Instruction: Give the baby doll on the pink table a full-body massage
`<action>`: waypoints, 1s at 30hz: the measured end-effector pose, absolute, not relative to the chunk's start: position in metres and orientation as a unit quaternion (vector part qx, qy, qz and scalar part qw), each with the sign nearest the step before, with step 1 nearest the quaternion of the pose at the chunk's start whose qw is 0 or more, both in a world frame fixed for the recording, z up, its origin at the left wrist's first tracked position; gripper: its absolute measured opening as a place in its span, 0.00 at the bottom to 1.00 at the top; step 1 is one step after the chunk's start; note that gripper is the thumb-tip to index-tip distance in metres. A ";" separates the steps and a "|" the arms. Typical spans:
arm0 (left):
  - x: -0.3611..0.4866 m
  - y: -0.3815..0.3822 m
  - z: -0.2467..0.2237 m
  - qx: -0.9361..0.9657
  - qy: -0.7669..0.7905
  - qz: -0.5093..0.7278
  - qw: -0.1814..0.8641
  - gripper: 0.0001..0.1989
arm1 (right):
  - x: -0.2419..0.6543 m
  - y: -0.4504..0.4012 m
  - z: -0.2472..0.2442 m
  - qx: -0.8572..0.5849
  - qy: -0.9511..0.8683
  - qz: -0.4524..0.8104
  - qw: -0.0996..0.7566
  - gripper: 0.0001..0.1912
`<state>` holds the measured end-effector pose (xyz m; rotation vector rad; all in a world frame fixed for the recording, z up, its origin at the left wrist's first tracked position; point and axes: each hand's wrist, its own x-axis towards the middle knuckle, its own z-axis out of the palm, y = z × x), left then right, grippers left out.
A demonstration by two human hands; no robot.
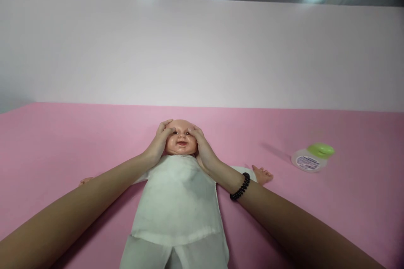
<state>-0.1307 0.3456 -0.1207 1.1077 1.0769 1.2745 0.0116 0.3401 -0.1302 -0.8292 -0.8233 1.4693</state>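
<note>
A baby doll [181, 197] in white cloth clothing lies on its back with its head towards the far side and its arms spread. My left hand [160, 138] cups the left side of the doll's head, its thumb resting beside the eye. On the opposite side, my right hand [202, 145] wraps the head in the same way, with the thumb near the other eye. Fingers of both hands curl round the sides of the head and are partly hidden. A black coil band [241, 187] circles my right wrist.
The doll lies on a pink surface [78, 138]. To the right, a clear bottle [309, 160] with a green cap and a printed label stands on it. A white panel [202, 54] rises behind the far edge, with ceiling lights above it.
</note>
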 end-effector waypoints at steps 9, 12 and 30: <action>-0.132 0.341 -0.120 0.489 0.434 0.528 0.543 0.29 | 0.013 0.336 -0.129 -0.345 -0.372 0.645 0.572 0.33; -0.131 0.342 -0.120 0.489 0.453 0.525 0.529 0.28 | 0.012 0.336 -0.128 -0.354 -0.368 0.639 0.576 0.30; -0.131 0.344 -0.123 0.495 0.448 0.530 0.523 0.29 | 0.012 0.334 -0.126 -0.336 -0.360 0.655 0.573 0.33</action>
